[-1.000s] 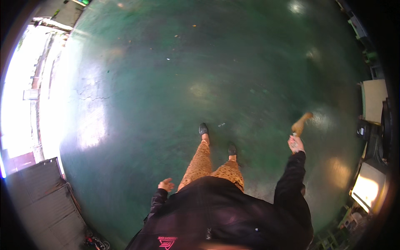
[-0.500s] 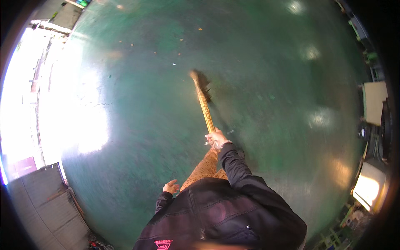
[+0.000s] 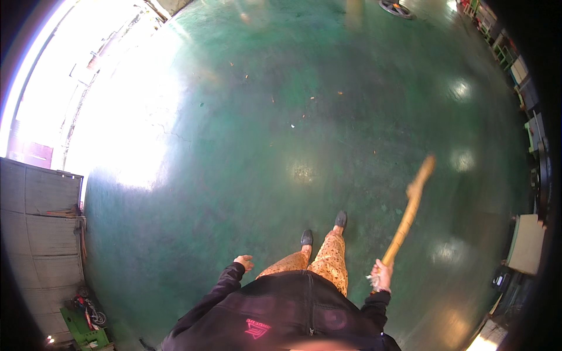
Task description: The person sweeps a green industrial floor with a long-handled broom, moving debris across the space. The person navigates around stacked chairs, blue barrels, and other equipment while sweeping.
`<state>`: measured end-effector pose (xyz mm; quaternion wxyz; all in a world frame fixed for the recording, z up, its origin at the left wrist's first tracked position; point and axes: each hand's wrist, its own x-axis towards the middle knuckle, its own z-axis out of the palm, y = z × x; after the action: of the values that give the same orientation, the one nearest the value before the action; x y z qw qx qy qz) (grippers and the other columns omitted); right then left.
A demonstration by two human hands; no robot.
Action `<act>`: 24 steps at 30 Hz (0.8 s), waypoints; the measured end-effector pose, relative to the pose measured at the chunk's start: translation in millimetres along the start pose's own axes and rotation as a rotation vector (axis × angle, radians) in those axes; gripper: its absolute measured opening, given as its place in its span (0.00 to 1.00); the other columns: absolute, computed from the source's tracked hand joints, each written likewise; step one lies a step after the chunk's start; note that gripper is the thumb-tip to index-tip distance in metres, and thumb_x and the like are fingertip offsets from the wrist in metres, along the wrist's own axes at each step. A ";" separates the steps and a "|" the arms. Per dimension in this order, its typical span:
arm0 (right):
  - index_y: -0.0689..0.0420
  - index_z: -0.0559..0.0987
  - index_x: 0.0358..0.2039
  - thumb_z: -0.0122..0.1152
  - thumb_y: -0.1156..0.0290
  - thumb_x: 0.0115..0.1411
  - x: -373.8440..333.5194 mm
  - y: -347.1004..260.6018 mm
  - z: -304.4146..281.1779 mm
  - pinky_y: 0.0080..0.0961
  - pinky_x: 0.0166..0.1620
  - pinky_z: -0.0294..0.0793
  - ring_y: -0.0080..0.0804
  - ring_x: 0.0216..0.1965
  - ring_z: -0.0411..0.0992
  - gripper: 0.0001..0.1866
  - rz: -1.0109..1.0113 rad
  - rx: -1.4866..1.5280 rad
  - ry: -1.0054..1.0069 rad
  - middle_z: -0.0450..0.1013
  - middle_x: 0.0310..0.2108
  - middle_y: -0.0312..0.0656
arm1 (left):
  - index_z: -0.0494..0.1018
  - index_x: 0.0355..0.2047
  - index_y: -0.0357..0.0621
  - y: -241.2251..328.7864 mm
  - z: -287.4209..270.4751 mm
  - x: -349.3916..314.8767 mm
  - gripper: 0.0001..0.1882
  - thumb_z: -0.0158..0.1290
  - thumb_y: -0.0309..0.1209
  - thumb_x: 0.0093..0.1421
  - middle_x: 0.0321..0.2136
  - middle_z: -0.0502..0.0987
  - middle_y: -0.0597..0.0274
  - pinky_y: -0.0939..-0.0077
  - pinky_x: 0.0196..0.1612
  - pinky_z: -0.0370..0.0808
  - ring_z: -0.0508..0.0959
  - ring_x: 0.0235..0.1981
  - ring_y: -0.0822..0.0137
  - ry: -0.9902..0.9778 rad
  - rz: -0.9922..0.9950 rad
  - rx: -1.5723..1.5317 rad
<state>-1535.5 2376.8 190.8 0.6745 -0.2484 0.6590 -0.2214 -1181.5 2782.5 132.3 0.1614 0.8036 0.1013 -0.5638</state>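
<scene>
Green floor [image 3: 246, 181] fills the frame, small scraps [image 3: 340, 93] dotting its upper middle. At lower right, the right hand [image 3: 381, 275] grips the near end of a yellowish broom [image 3: 404, 219] slanting upward, tip blurred; the left hand [image 3: 244, 262], lower centre-left, hangs loosely uncurled, apparently empty. Low, even strokes would likely suit such light scraps. Pink lettering and an emblem [image 3: 257, 332] mark the dark jacket [image 3: 287, 304].

A motorcycle [image 3: 89, 308] and green structure [image 3: 75, 323] stand near left, a grey wheel [image 3: 396, 9] far right, a cream panel [image 3: 525, 244] right.
</scene>
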 end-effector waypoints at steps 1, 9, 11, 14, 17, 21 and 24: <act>0.53 0.61 0.34 0.57 0.77 0.46 19.1 -9.5 -16.8 0.15 0.10 0.57 0.20 0.09 0.59 0.16 0.021 0.064 0.030 0.62 0.14 0.35 | 0.65 0.47 0.52 26.1 1.8 -4.2 0.20 0.44 0.26 0.52 0.28 0.76 0.65 0.81 0.26 0.73 0.75 0.24 0.74 -0.021 0.059 -0.019; 0.55 0.63 0.19 0.54 0.75 0.47 240.4 -141.0 -111.4 0.13 0.12 0.59 0.19 0.09 0.57 0.09 0.272 0.706 -0.019 0.56 0.11 0.31 | 0.65 0.46 0.49 159.6 6.8 -23.7 0.19 0.45 0.30 0.52 0.27 0.76 0.68 0.80 0.29 0.74 0.76 0.27 0.74 0.143 0.450 0.265; 0.54 0.62 0.18 0.53 0.75 0.47 271.3 -143.2 -90.6 0.13 0.11 0.59 0.20 0.08 0.56 0.09 0.392 0.616 0.001 0.55 0.10 0.31 | 0.65 0.46 0.49 167.3 7.6 -33.4 0.19 0.45 0.30 0.52 0.28 0.76 0.67 0.79 0.30 0.74 0.76 0.29 0.74 0.082 0.365 0.211; 0.52 0.60 0.12 0.50 0.74 0.49 290.8 -118.2 -4.1 0.16 0.08 0.49 0.19 0.07 0.53 0.13 0.432 0.160 -0.237 0.53 0.08 0.30 | 0.64 0.47 0.50 167.2 17.4 -36.9 0.19 0.45 0.30 0.52 0.29 0.76 0.66 0.79 0.30 0.74 0.76 0.29 0.74 0.026 0.221 0.159; 0.52 0.61 0.16 0.48 0.67 0.51 256.3 -74.4 114.5 0.18 0.11 0.53 0.22 0.09 0.54 0.11 0.300 -0.393 -0.392 0.56 0.10 0.32 | 0.64 0.47 0.52 159.5 33.7 -25.1 0.20 0.48 0.31 0.51 0.30 0.76 0.64 0.81 0.31 0.73 0.76 0.30 0.74 -0.030 -0.013 0.027; 0.52 0.64 0.30 0.53 0.69 0.50 160.7 -24.8 257.9 0.21 0.20 0.64 0.24 0.18 0.62 0.09 0.214 -0.208 -0.395 0.62 0.22 0.33 | 0.66 0.45 0.56 149.5 51.8 -8.5 0.22 0.48 0.41 0.48 0.31 0.75 0.63 0.71 0.35 0.72 0.75 0.32 0.66 0.172 0.417 0.765; 0.54 0.61 0.33 0.57 0.77 0.46 140.4 -33.9 334.3 0.26 0.20 0.69 0.27 0.20 0.66 0.16 0.551 -0.063 -0.521 0.62 0.23 0.38 | 0.62 0.49 0.52 159.1 50.0 -5.6 0.22 0.46 0.35 0.51 0.33 0.75 0.61 0.71 0.32 0.71 0.75 0.33 0.62 0.024 0.210 0.286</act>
<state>-1195.9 2276.9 105.4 0.8458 -0.1304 0.5139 0.0590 -1172.2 2616.5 145.1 0.1021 0.8314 -0.0627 -0.5427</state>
